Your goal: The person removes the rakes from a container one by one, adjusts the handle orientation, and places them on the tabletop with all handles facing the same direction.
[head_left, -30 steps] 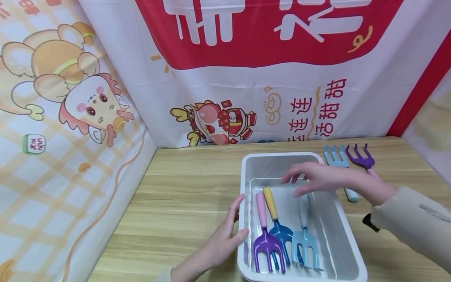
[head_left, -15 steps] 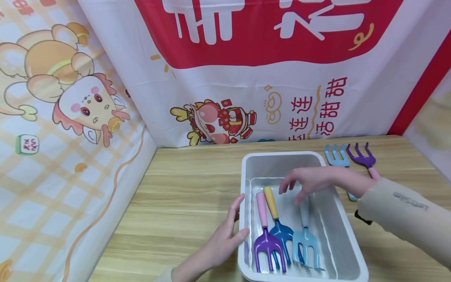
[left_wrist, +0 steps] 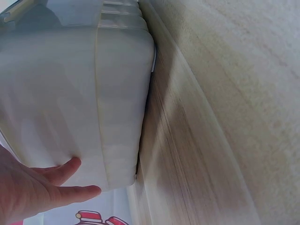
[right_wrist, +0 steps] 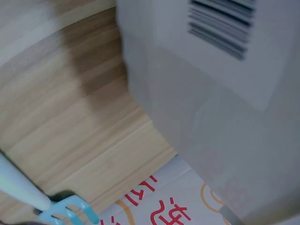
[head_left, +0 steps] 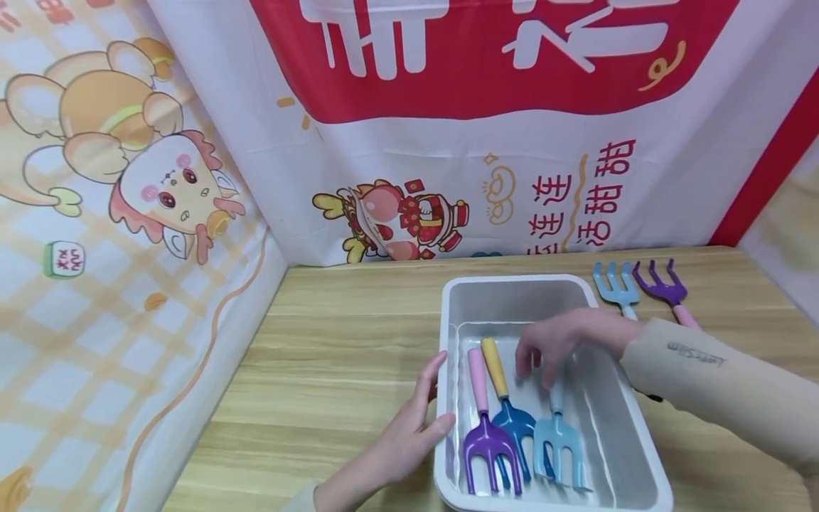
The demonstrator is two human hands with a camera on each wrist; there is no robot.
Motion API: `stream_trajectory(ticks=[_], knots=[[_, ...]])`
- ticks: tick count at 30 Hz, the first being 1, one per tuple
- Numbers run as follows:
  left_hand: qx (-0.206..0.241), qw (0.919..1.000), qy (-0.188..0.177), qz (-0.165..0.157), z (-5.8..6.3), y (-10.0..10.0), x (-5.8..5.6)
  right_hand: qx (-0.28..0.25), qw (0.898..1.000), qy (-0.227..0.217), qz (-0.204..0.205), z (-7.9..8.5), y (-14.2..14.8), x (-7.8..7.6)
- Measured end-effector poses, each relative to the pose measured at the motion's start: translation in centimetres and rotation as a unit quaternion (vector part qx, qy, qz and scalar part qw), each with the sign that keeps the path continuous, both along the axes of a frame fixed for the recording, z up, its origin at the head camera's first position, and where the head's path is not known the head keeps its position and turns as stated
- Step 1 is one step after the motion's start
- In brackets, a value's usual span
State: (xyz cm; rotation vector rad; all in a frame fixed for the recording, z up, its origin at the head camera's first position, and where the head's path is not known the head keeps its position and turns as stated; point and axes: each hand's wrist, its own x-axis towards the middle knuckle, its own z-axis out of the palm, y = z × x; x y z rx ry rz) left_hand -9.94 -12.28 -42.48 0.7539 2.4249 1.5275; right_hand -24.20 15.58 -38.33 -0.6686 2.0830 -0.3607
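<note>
In the head view, my left hand (head_left: 409, 434) rests against the near-left side of a white plastic bin (head_left: 440, 455), its fingers extended along the outer wall (left_wrist: 51, 112) and its thumb at the rim. My right hand (head_left: 553, 345) reaches inside, fingers bent downward with a gap between them and the thumb. Below it lies a light blue garden hand fork (head_left: 558, 435), the upper handle partly hidden by the hand. Left of that are a dark blue hand fork with a yellow handle (head_left: 493, 363) and a purple hand fork (head_left: 489, 441) with a pink handle.
Right of the bin, on the wooden table (head_left: 345, 341), lie a light blue hand rake (head_left: 617, 288) and a purple hand rake (head_left: 665, 290) with a pink handle, partly behind the right sleeve (head_left: 710, 384). A printed cloth (head_left: 397, 149) hangs behind the table.
My right hand has lowered further into the bin toward the light blue fork's handle, its fingers bending more. My left hand has stayed at the bin's side.
</note>
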Motion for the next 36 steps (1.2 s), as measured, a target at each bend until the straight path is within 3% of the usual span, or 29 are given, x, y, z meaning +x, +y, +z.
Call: stream_trajectory(ticks=[1,8,10,12,17,20,25,36], knots=[[0.0,1.0,-0.001,0.0,0.0,0.0,0.0,0.007,1.0,-0.004,0.0,-0.2,0.0,0.0],[-0.001,1.0,-0.007,0.003,0.1,0.1,0.2,0.047,0.996,-0.068,0.027,-6.8,2.0,-4.4],[0.0,1.0,-0.004,0.004,0.1,0.0,0.2,0.059,0.995,-0.077,0.032,-6.9,2.0,-4.5],[0.001,1.0,-0.003,0.003,0.1,0.0,0.2,0.071,0.994,-0.077,0.039,-6.1,1.6,-3.9],[0.0,1.0,-0.004,0.002,0.1,0.0,0.2,0.078,0.995,-0.043,0.038,-2.2,0.2,-1.0],[0.0,1.0,-0.004,0.001,0.1,0.0,0.1,0.083,0.995,-0.03,0.043,-0.9,-0.1,-0.2],[-0.003,1.0,-0.002,-0.001,0.2,0.0,0.1,0.099,0.992,-0.024,0.069,-0.3,-0.1,0.0],[-0.005,1.0,-0.001,-0.001,0.2,0.1,0.1,0.103,0.991,-0.019,0.085,-0.1,0.2,-0.1]])
